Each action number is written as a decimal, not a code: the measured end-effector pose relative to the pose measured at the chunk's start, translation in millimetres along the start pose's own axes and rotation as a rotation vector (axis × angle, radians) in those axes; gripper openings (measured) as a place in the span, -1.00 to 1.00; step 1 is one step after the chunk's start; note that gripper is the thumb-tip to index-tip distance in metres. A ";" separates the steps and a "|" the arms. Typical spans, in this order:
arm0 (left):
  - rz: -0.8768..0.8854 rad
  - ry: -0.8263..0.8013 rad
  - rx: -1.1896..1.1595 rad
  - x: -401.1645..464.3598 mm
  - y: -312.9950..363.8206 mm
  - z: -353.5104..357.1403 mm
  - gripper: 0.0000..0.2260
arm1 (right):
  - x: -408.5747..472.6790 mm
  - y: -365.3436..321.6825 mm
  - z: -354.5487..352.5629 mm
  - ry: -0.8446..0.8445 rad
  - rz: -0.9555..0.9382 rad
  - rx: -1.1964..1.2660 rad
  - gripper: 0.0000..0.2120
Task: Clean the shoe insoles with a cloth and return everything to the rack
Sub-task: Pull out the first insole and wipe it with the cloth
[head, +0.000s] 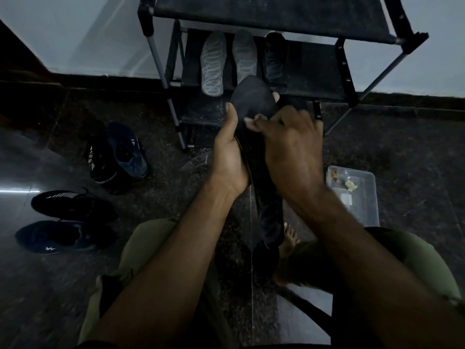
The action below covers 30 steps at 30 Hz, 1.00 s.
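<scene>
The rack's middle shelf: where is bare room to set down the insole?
Bare fabric on the middle shelf lies right of the dark insole, up to the right post. The left part is crowded: two grey insoles lie side by side.

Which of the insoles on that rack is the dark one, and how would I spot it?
Start at the black shoe rack against the wall and look at its middle shelf. Three insoles lie there side by side; the dark insole is the rightmost, just above the insole in the person's hands. The two pale insoles left of it are light grey with looping patterns.
</scene>
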<state>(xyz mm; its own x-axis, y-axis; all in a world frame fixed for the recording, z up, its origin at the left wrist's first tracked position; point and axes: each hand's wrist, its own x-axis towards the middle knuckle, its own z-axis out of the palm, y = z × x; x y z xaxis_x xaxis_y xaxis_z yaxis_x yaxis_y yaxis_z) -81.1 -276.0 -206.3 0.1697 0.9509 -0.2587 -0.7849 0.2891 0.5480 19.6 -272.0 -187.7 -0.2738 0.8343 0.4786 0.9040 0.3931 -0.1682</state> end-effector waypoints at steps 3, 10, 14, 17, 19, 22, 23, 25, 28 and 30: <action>-0.004 0.039 -0.049 2.1 -2.1 1.5 -0.48 | 11.2 -7.4 2.7 0.019 0.078 0.016 -0.79; -0.010 -0.011 -0.091 2.9 -0.7 -10.6 -0.37 | -16.2 -22.5 -1.9 -0.055 -0.111 0.067 -0.78; -0.027 0.098 -0.094 1.1 -1.3 3.8 -0.38 | 7.4 6.7 4.8 0.023 0.048 -0.013 -0.82; -0.030 0.117 -0.071 0.7 -0.1 3.8 -0.38 | 7.8 -4.3 8.7 -0.004 0.079 0.064 -0.80; -0.011 0.117 -0.067 1.3 1.3 -3.3 -0.43 | -6.0 -23.4 7.5 -0.049 0.005 0.109 -0.78; -0.004 0.135 -0.054 1.1 1.9 -7.6 -0.43 | -18.8 -27.3 4.4 -0.069 -0.078 0.137 -0.78; -0.014 0.146 -0.055 1.2 1.4 -5.9 -0.43 | -15.2 -20.3 4.7 -0.071 -0.072 0.131 -0.79; -0.057 0.159 -0.062 1.4 -0.3 0.3 -0.44 | -1.2 -2.6 8.5 -0.042 -0.025 0.100 -0.77; -0.072 0.133 -0.049 1.9 -1.8 6.2 -0.43 | 21.2 15.3 10.6 0.005 0.091 0.145 -0.71; -0.060 0.145 -0.074 2.9 -2.4 4.1 -0.47 | 21.8 5.2 9.6 0.023 0.098 0.230 -0.72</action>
<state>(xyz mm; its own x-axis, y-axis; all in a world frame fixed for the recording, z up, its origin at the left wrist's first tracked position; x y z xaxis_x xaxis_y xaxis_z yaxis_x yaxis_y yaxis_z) -76.3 -273.5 -205.1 0.1343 0.9048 -0.4041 -0.8184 0.3312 0.4696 15.2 -248.1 -186.5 -0.1787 0.8646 0.4696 0.8266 0.3908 -0.4050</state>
